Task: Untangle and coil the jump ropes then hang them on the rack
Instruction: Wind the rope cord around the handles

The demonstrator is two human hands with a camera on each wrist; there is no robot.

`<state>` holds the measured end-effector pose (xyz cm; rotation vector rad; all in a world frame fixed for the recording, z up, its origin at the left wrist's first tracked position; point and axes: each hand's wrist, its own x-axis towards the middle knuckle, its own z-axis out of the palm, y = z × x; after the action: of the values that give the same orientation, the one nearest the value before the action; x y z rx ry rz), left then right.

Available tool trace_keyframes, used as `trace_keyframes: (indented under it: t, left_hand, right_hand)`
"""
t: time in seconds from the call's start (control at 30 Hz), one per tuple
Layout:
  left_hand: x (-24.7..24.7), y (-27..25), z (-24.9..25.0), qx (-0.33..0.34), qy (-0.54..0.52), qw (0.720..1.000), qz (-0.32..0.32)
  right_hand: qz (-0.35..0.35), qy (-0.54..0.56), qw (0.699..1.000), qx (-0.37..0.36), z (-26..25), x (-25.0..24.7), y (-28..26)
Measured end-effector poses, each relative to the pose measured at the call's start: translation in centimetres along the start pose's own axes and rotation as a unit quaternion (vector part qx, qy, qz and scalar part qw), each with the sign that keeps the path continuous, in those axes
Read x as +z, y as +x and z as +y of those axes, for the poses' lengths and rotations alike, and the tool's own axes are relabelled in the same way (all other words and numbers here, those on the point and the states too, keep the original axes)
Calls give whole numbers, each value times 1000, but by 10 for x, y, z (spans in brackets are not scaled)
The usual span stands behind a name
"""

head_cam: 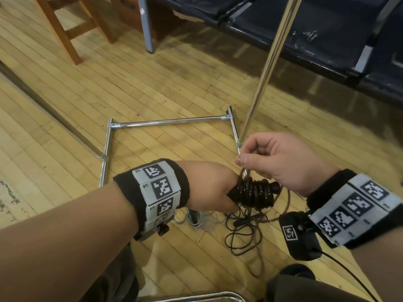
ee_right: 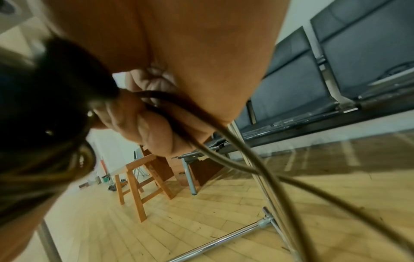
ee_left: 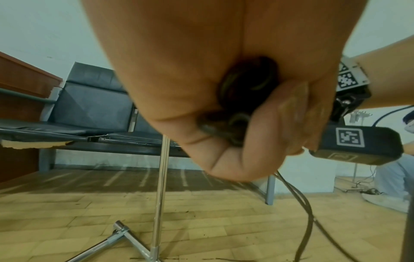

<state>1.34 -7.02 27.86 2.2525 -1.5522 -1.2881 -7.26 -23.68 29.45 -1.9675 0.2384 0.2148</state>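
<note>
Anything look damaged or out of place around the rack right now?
Yes. The dark padded bench seat is torn at its front edge, pale foam showing. On the wooden floor, thin black jump ropes lie in a loose tangle.

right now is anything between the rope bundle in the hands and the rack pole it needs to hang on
Nothing visible blocks it. The left hand grips the coiled rope, the right hand pinches its loose strand, and the rack pole rises just behind them. The hanging part of the rack is out of view.
</note>
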Motion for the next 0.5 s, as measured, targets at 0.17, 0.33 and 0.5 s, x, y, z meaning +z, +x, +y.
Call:
trace_keyframes:
  t: [0.17, 0.33, 0.5]
  left_hand:
    - [-3, -5, 3, 46, -46, 997, 49]
    - [-12, -16, 4, 41, -120, 979, 158]
    - [-24, -15, -11, -61, -174, 947, 263]
  right_hand:
    - [-2, 120, 991, 58, 3, -3, 5]
    - [-11, 207, 975, 78, 6, -1, 11]
    - [21, 163, 974, 154, 13, 14, 14]
